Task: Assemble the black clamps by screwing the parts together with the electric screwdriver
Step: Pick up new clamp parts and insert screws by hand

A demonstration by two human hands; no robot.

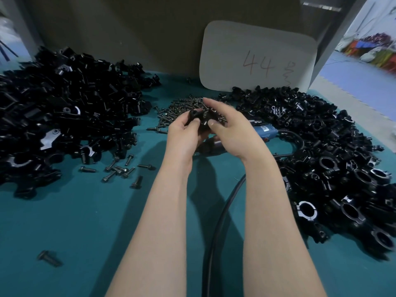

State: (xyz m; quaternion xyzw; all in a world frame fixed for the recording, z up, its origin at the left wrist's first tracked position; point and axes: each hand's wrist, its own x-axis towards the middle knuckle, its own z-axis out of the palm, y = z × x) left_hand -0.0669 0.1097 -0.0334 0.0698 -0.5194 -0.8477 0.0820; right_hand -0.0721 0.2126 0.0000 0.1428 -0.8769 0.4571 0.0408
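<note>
Above the screw pile [182,106], left hand [182,136] and right hand [232,130] together grip a black clamp [200,118].

One wide-angle camera, worn on the head, looks forward and steeply down across the teal desk [64,221] from its near edge toward the far edge, where a white card [257,54] leans. Close under the lens, both forearms rise from the frame's bottom to the left hand [184,136] and right hand [233,131], which meet on a black clamp [200,120] mid-frame.
</note>
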